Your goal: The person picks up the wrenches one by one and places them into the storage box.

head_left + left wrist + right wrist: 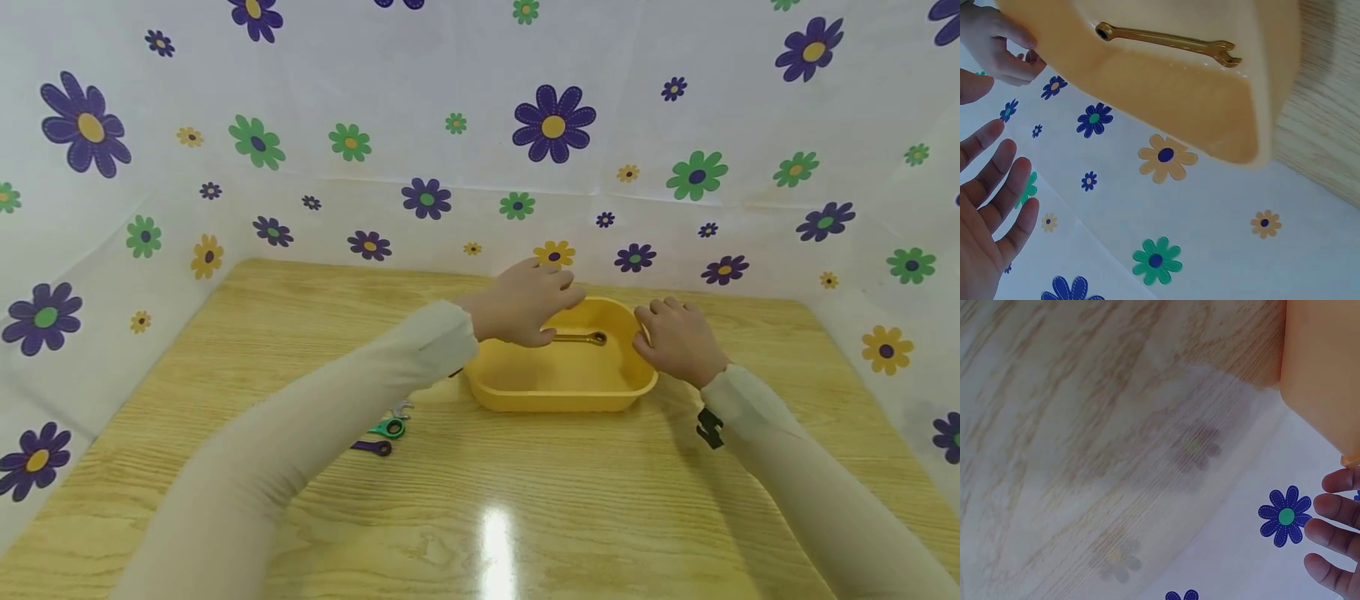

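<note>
A yellow plastic tub (555, 402) stands on the table. Inside it lies a gold combination wrench (581, 337), seen whole in the left wrist view, its open end and ring end both showing (1166, 40). Over the tub's left part hovers my left hand (525, 302), palm down with fingers spread and holding nothing. My right hand (681, 340) is at the tub's right end, thumb and fingers pinching the rim; in the right wrist view its fingertips (1335, 537) show beside the tub's corner.
Left of the tub, partly hidden by my left sleeve, lie a purple wrench (381, 447), a green wrench (390, 428) and a silver wrench (402, 409). A flower-printed white cloth (465, 83) hangs behind and beside the wooden table (600, 500).
</note>
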`<state>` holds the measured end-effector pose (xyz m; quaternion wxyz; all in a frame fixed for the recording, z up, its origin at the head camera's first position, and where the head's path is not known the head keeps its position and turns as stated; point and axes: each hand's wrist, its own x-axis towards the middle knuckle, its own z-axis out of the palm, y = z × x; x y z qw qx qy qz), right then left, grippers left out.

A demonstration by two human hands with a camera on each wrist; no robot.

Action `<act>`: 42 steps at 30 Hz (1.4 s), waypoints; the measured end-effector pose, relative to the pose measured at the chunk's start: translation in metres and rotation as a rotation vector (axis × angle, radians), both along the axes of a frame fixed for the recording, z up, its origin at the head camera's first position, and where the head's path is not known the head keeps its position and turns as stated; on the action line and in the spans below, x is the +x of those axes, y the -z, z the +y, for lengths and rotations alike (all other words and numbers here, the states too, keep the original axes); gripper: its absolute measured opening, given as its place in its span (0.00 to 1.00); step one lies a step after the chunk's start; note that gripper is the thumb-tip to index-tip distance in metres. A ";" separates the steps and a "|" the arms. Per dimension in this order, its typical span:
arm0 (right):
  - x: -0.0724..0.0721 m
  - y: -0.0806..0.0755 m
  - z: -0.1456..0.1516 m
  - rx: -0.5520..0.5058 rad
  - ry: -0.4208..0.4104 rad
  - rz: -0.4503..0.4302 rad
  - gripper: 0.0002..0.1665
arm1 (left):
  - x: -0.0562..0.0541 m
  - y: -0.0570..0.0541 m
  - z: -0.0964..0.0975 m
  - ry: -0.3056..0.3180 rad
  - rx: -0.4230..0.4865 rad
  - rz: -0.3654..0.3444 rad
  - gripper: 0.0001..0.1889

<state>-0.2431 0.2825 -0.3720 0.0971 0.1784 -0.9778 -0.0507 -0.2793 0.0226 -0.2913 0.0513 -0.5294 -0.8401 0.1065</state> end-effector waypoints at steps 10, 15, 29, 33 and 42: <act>0.000 0.000 0.000 -0.002 -0.020 0.016 0.11 | -0.006 0.005 -0.046 -0.034 0.112 0.030 0.20; 0.000 0.001 0.001 -0.004 -0.019 0.016 0.11 | -0.006 0.009 -0.071 -0.049 0.185 0.011 0.18; -0.001 0.002 0.002 -0.013 -0.037 0.041 0.10 | -0.013 0.033 -0.135 -0.138 0.258 -0.047 0.17; -0.002 0.004 0.002 -0.009 -0.042 0.047 0.10 | -0.011 0.044 -0.152 -0.170 0.241 -0.063 0.17; -0.002 0.004 0.004 -0.019 -0.047 0.056 0.10 | -0.004 0.065 -0.187 -0.255 0.210 -0.087 0.16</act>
